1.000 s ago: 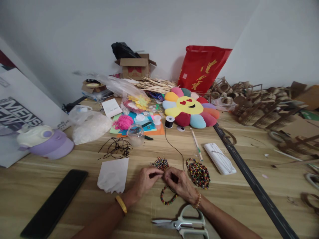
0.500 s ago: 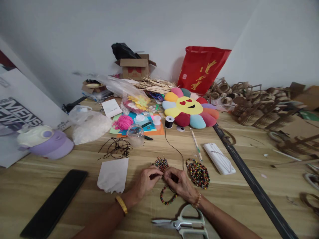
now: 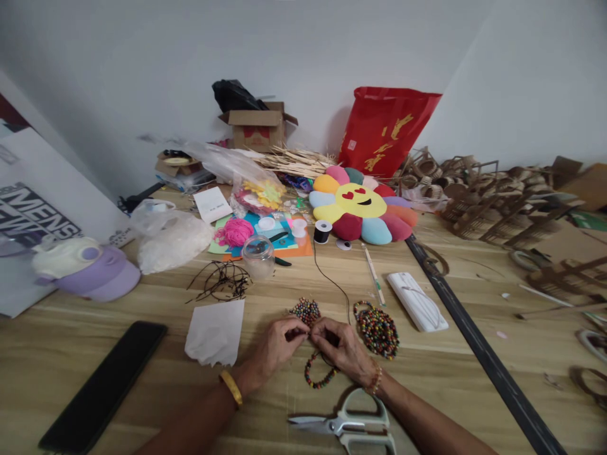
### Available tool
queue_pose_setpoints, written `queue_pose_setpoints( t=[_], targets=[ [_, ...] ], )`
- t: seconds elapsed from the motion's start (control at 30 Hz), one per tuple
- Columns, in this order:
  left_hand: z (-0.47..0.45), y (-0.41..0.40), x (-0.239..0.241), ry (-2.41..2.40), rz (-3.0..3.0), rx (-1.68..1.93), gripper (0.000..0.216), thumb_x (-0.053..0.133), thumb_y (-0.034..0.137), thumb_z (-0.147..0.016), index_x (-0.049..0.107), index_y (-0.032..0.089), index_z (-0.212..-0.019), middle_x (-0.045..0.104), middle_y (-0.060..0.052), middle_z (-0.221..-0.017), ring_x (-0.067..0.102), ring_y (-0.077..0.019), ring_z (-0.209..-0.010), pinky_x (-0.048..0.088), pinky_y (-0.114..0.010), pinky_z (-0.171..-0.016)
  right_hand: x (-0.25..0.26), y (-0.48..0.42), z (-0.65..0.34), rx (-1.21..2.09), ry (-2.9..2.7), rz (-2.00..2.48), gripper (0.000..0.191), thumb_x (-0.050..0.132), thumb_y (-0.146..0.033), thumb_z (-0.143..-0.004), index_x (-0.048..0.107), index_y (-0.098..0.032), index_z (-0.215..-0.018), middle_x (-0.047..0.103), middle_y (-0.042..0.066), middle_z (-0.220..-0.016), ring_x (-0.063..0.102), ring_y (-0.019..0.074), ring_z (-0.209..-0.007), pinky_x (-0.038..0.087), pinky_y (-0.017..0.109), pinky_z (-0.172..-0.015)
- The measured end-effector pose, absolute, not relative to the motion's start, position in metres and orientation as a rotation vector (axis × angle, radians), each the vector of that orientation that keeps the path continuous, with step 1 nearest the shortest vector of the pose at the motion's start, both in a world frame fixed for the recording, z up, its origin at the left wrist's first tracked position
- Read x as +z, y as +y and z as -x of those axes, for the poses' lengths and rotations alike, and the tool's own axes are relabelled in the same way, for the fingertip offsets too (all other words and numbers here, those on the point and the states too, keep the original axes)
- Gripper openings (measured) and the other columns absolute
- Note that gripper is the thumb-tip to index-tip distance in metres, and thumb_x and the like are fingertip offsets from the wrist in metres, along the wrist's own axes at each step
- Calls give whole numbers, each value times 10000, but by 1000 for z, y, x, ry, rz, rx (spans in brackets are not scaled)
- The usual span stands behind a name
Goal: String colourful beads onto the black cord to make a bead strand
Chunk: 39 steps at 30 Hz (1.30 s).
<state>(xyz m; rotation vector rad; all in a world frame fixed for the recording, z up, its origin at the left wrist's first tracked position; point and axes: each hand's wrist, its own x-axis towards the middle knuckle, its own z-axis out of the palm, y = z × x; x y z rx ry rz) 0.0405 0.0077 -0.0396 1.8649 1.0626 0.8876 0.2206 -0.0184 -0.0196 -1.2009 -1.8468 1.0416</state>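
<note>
Over by the wall [image 3: 303, 50] I see a red bag [image 3: 389, 129] with gold lettering, standing behind a smiling flower cushion [image 3: 361, 202]. An open cardboard box [image 3: 257, 131] sits further left; woven baskets [image 3: 467, 205] crowd the right. Pink yarn [image 3: 236, 233] lies on coloured sheets [image 3: 303, 248], and a purple-and-white cap [image 3: 102, 272] rests leftmost.

Bold dark capitals are spelling "MENS" aslant across the white packaging [image 3: 52, 180] at the far left, with "EW" showing on the line beneath, where the picture's edge is cutting into the word. Smaller lettering above is looking too faint to read surely. The red bag [image 3: 377, 136] is bearing gold brush-style characters and a small white square mark [image 3: 351, 145], while the white card [image 3: 211, 203] is carrying illegible fine print.
</note>
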Motion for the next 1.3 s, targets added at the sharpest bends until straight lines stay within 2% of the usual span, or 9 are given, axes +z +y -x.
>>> queue_pose_setpoints(
  t=[0.43, 0.7, 1.07, 1.3],
  targets=[
    [-42, 8, -32, 1128, -1744, 833, 107, 635, 68, -680, 703, 141, -718, 714, -45, -710, 644, -159, -665, 503, -233, -630, -21, -18, -221, 1047, -1844, 1212, 201, 511, -286, -877, 591, -147, -756, 558, 6, -662, 490, 121, -606, 404, 217, -592],
    [-42, 9, -35, 1049, -1798, 919, 109, 635, 77, -689, 713, 152, -702, 709, -48, -706, 638, -156, -671, 501, -240, -645, -20, -18, -221, 1035, -1839, 1214, 213, 508, -297, -879, 584, -153, -741, 544, 0, -646, 479, 118, -594, 388, 209, -562],
    [-41, 8, -34, 1000, -1850, 932, 162, 624, 64, -703, 735, 166, -764, 717, -59, -768, 650, -162, -729, 516, -255, -706, -21, -18, -221, 1027, -1833, 1228, 223, 508, -313, -879, 586, -152, -745, 550, 4, -649, 483, 123, -597, 396, 214, -564],
    [-39, 9, -31, 960, -1890, 941, 201, 578, 90, -766, 742, 178, -846, 728, -78, -836, 662, -174, -785, 522, -281, -745, -20, -18, -220, 1020, -1812, 1255, 231, 508, -325, -881, 582, -156, -743, 545, 1, -646, 472, 117, -586, 375, 208, -538]
  ],
)
